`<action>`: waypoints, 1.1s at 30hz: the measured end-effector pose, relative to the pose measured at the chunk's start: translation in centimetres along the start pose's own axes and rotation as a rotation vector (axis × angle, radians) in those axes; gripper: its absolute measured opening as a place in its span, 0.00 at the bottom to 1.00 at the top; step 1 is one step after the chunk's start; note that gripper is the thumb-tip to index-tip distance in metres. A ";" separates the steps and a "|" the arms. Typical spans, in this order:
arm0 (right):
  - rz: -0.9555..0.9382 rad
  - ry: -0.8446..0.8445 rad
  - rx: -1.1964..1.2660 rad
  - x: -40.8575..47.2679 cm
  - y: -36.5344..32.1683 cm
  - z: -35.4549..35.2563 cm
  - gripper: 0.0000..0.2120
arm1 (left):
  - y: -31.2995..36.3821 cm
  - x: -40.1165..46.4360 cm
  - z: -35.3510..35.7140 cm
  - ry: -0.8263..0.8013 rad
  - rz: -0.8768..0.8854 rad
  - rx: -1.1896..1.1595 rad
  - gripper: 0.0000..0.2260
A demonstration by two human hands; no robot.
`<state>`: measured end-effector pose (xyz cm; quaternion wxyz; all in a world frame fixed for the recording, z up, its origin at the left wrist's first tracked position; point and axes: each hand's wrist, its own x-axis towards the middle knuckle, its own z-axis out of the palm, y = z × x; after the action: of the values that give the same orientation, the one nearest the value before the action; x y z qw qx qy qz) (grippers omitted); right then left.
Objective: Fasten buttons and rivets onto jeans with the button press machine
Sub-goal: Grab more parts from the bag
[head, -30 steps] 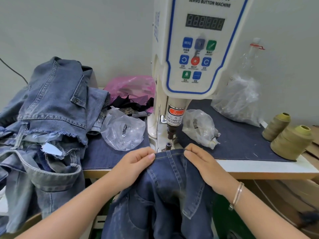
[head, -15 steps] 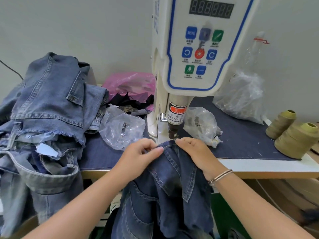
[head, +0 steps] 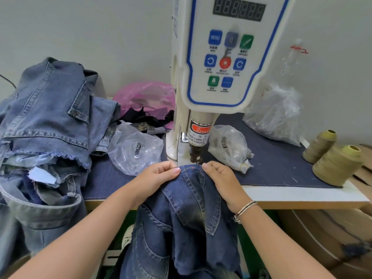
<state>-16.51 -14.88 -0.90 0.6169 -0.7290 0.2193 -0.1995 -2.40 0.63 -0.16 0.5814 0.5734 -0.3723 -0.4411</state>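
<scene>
Dark blue jeans [head: 187, 214] hang from the table's front edge, their top corner drawn up under the press head [head: 195, 156] of the white button press machine [head: 225, 63]. A small red light dot shows on the denim at that corner. My left hand [head: 159, 178] pinches the fabric edge just left of the press head. On the right side of the same corner, my right hand [head: 221, 180] grips the cloth with curled fingers. The lower die is hidden under the denim.
A pile of lighter jeans [head: 46, 125] fills the table's left side. Clear plastic bags [head: 136, 150] of small metal parts lie either side of the machine, a pink bag [head: 145, 95] behind. Two olive thread cones [head: 338, 164] stand at the right, cardboard boxes [head: 322, 234] below.
Both hands have pushed the jeans corner forward and up from the table edge until it sits under the press head. The hands have closed in on the corner.
</scene>
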 end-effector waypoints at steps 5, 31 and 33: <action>-0.043 0.004 0.002 -0.1 0.6 -0.2 0.13 | -0.5 0.1 0.2 0.026 0.028 0.012 0.10; -0.084 -0.023 0.010 -0.6 0.3 -0.1 0.14 | -0.7 0.0 0.2 0.026 0.063 0.083 0.10; -0.101 -0.024 0.016 -1.0 0.1 -0.2 0.15 | -0.8 -0.3 0.4 0.028 0.090 0.149 0.11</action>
<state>-17.47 -14.50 -1.02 0.6144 -0.7366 0.1734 -0.2233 -2.96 0.86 -0.87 0.5614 0.6039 -0.4214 -0.3775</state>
